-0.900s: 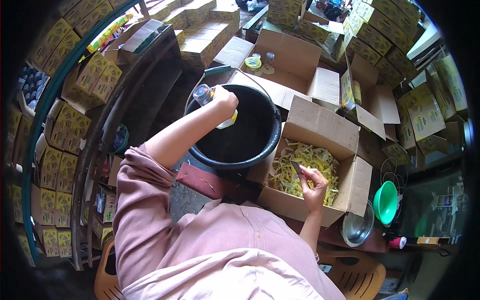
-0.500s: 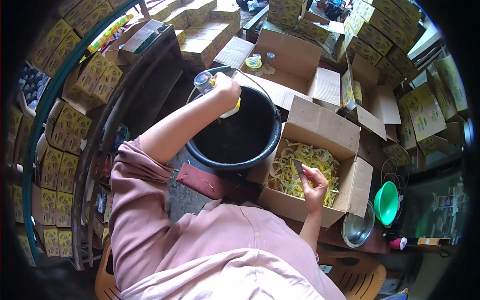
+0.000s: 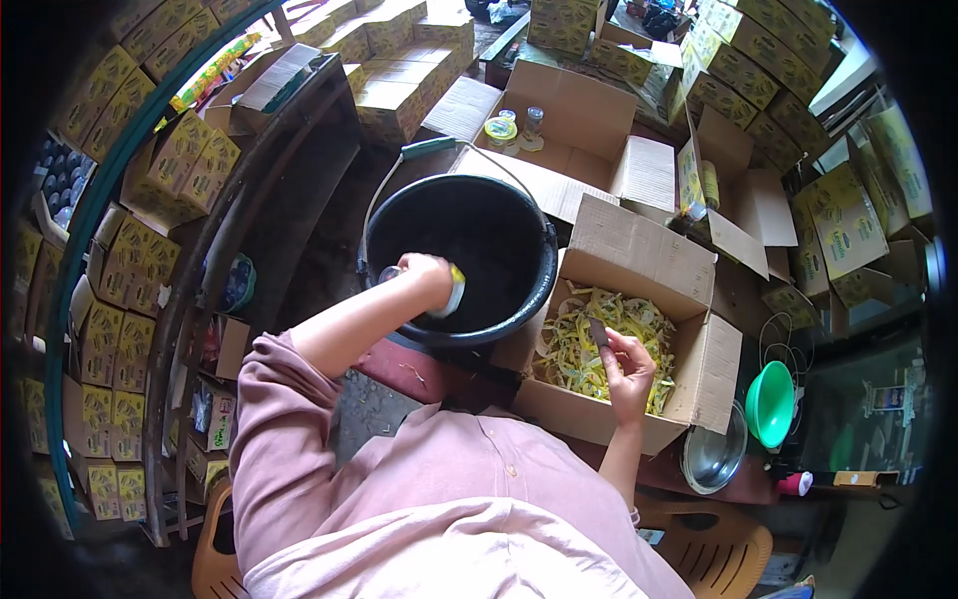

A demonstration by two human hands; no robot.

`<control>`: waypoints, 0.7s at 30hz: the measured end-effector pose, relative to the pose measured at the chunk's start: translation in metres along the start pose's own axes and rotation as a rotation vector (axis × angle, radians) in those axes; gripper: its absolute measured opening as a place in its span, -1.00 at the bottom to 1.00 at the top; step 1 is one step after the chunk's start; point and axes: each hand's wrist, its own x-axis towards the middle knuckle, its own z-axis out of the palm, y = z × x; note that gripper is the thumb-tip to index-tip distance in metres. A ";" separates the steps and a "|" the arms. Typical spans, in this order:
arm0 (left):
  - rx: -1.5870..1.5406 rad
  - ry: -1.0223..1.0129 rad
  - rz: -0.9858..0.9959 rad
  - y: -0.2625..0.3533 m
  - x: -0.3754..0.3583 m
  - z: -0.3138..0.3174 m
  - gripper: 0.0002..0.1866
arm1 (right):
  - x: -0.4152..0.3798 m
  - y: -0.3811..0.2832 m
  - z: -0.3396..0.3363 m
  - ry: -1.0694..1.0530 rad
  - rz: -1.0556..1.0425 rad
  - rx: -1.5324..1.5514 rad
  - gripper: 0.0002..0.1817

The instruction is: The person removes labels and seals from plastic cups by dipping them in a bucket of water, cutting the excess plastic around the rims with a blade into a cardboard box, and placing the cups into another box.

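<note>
My left hand [image 3: 429, 280] reaches into a large black bucket [image 3: 536, 311], fingers wrapped round a clear jar [image 3: 454, 298]. Yellow and whitish parts of the jar show beyond the fingers; the rest is hidden by the hand. My right hand [image 3: 629, 371] pinches a small flat dark blade-like piece [image 3: 599, 333]. It stays over an open cardboard box [image 3: 644, 245] filled with tangled yellow and pale strips [image 3: 574, 344]. The bucket's inside is dark, so its contents cannot be made out.
Beyond the bucket, another open carton [image 3: 574, 110] holds several clear containers [image 3: 501, 130]. A green bowl [image 3: 770, 404] and a metal basin [image 3: 716, 454] sit at right. Stacked yellow printed cartons [image 3: 399, 85] surround the workplace. A dark wooden bench [image 3: 309, 150] runs along the left.
My left hand has moved down from above the bucket's far rim into the bucket with the jar. The bucket's handle now shows fully. My right hand has hardly moved.
</note>
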 end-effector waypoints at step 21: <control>-0.070 -0.432 0.195 -0.018 0.029 0.011 -0.38 | -0.004 -0.001 0.000 0.024 0.032 0.039 -0.72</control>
